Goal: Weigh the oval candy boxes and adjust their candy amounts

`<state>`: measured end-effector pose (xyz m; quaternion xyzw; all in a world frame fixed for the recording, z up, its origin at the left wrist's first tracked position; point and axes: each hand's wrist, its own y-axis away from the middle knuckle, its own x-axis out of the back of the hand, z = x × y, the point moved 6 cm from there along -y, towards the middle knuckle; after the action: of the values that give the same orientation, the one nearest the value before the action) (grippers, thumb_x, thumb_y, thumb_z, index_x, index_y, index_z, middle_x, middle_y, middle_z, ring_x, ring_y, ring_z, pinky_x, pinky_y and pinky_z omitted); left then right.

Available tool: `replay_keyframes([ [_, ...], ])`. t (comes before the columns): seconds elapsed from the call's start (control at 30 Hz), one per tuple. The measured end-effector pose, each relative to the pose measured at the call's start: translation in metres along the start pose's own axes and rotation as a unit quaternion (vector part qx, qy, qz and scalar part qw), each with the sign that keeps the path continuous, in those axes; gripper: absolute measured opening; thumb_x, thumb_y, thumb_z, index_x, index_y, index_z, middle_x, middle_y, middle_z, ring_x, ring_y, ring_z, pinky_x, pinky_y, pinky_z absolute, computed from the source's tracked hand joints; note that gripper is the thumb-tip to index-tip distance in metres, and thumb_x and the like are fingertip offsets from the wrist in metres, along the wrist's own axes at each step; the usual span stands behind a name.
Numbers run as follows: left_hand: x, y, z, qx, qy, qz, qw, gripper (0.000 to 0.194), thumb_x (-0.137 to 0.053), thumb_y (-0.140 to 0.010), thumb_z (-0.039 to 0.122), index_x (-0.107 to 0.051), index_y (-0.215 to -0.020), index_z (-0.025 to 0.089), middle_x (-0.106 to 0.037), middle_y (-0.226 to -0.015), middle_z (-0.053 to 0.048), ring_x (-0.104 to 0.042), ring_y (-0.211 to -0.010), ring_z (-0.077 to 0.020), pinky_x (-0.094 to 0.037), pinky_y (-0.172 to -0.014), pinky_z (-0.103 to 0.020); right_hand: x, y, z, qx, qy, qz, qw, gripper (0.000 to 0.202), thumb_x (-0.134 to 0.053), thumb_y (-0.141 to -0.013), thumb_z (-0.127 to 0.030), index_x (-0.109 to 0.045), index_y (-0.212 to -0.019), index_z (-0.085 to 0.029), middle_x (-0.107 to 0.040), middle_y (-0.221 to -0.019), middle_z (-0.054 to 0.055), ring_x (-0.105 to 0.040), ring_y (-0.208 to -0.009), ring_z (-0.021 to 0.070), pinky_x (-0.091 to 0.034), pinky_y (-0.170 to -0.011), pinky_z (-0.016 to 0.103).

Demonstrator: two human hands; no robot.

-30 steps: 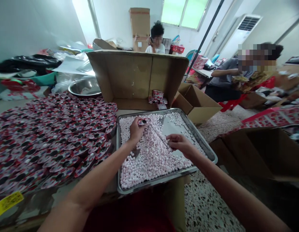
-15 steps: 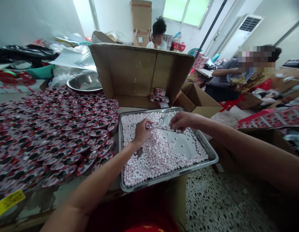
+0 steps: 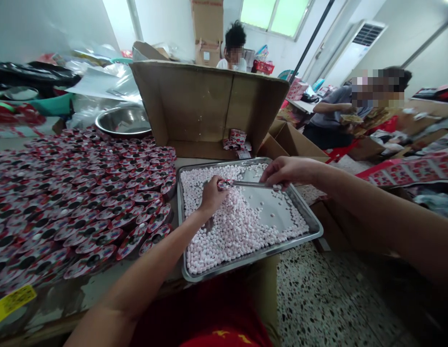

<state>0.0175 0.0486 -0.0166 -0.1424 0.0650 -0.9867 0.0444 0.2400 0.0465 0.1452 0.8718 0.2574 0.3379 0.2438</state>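
Crowding surface (image 3: 175, 212) at left, many red-printed containers (image 3: 82, 207) with dark openings. Then left hand (image 3: 211, 196), clamped on small container (image 3: 224, 184), above metal tray (image 3: 252, 258) with pinkish-white tablets (image 3: 231, 226). Metal strip (image 3: 251, 183) stretches from this small container to right hand (image 3: 287, 169), apart from left one, clamped on strip's end.

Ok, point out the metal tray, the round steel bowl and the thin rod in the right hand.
Metal tray (image 3: 252, 257): head view, on its near rim.
Steel bowl (image 3: 106, 122): head view, on its left inner wall.
Thin rod (image 3: 250, 183): head view, midway along its visible length.
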Motion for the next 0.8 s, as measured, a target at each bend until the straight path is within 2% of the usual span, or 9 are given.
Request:
replay_keyframes([
  [0.1,0.004,0.001,-0.002,0.002,0.028,-0.004,1.0,0.034,-0.084,-0.073,0.019,-0.061,-0.098,0.021,-0.071,-0.088,0.002,-0.066,-0.083,-0.0183,-0.047,-0.076,-0.026,0.007,0.007,0.039,0.03,-0.035,0.055,0.997,0.03,-0.089,-0.068,-0.029,-0.083,-0.095,-0.018,-0.074,-0.077,0.004,-0.063,-0.061,0.0163,-0.056,-0.051,0.022],
  [0.17,0.009,0.003,-0.003,-0.003,0.046,-0.005,0.999,0.036,-0.083,-0.075,0.022,-0.059,-0.102,0.021,-0.072,-0.092,0.001,-0.068,-0.084,-0.0179,-0.05,-0.077,-0.026,0.006,0.002,0.076,0.033,-0.015,0.13,0.991,0.024,-0.084,-0.075,-0.029,-0.081,-0.096,-0.017,-0.071,-0.071,0.003,-0.062,-0.059,0.0173,-0.056,-0.052,0.024],
  [0.23,0.013,0.008,0.0,-0.019,0.057,0.0,0.998,0.038,-0.08,-0.078,0.022,-0.056,-0.107,0.021,-0.073,-0.098,0.0,-0.071,-0.088,-0.0175,-0.053,-0.08,-0.026,-0.003,-0.008,0.109,0.018,0.088,0.225,0.97,0.015,-0.075,-0.086,-0.025,-0.081,-0.096,-0.015,-0.07,-0.066,0.003,-0.065,-0.059,0.0191,-0.054,-0.055,0.025],
  [0.3,0.011,0.014,0.005,-0.044,0.055,0.004,0.998,0.039,-0.078,-0.079,0.02,-0.056,-0.111,0.021,-0.073,-0.105,-0.002,-0.072,-0.094,-0.0177,-0.055,-0.086,-0.027,-0.018,-0.022,0.128,0.012,0.193,0.313,0.93,0.02,-0.066,-0.093,-0.019,-0.082,-0.105,-0.015,-0.074,-0.073,0.006,-0.07,-0.069,0.0222,-0.052,-0.062,0.026],
  [0.37,0.006,0.018,0.013,-0.077,0.041,-0.001,0.996,0.039,-0.077,-0.078,0.016,-0.058,-0.111,0.022,-0.074,-0.109,-0.003,-0.072,-0.1,-0.0187,-0.055,-0.092,-0.029,-0.036,-0.034,0.135,0.01,0.247,0.368,0.896,0.03,-0.059,-0.098,-0.015,-0.082,-0.117,-0.016,-0.078,-0.089,0.01,-0.073,-0.085,0.0263,-0.05,-0.071,0.029],
  [0.43,0.0,0.019,0.021,-0.113,0.021,-0.014,0.993,0.038,-0.075,-0.078,0.012,-0.062,-0.111,0.022,-0.075,-0.114,-0.004,-0.071,-0.108,-0.0203,-0.054,-0.099,-0.031,-0.051,-0.045,0.137,0.012,0.272,0.395,0.878,0.035,-0.054,-0.101,-0.014,-0.08,-0.124,-0.017,-0.079,-0.103,0.014,-0.072,-0.097,0.0287,-0.047,-0.076,0.032],
  [0.5,0.0,0.017,0.026,-0.143,-0.006,-0.024,0.989,0.037,-0.071,-0.079,0.008,-0.065,-0.112,0.023,-0.076,-0.119,-0.006,-0.07,-0.116,-0.0227,-0.052,-0.107,-0.036,-0.059,-0.053,0.136,0.016,0.291,0.405,0.867,0.034,-0.053,-0.104,-0.016,-0.081,-0.123,-0.019,-0.078,-0.109,0.013,-0.069,-0.102,0.0287,-0.044,-0.078,0.033],
  [0.67,0.021,0.013,0.03,-0.183,-0.076,-0.024,0.98,0.045,-0.057,-0.074,-0.001,-0.071,-0.109,0.023,-0.076,-0.126,-0.008,-0.064,-0.131,-0.026,-0.043,-0.123,-0.046,-0.053,-0.06,0.141,0.033,0.318,0.421,0.849,0.032,-0.053,-0.11,-0.027,-0.08,-0.123,-0.017,-0.076,-0.118,0.012,-0.06,-0.114,0.0319,-0.043,-0.091,0.036],
  [0.8,0.025,0.023,0.037,-0.222,-0.099,-0.027,0.97,0.042,-0.056,-0.083,0.003,-0.071,-0.116,0.024,-0.073,-0.137,-0.007,-0.058,-0.142,-0.0241,-0.037,-0.129,-0.046,-0.049,-0.062,0.147,0.043,0.334,0.414,0.846,0.03,-0.056,-0.109,-0.028,-0.082,-0.111,-0.015,-0.075,-0.113,0.015,-0.058,-0.11,0.0337,-0.042,-0.093,0.039],
])
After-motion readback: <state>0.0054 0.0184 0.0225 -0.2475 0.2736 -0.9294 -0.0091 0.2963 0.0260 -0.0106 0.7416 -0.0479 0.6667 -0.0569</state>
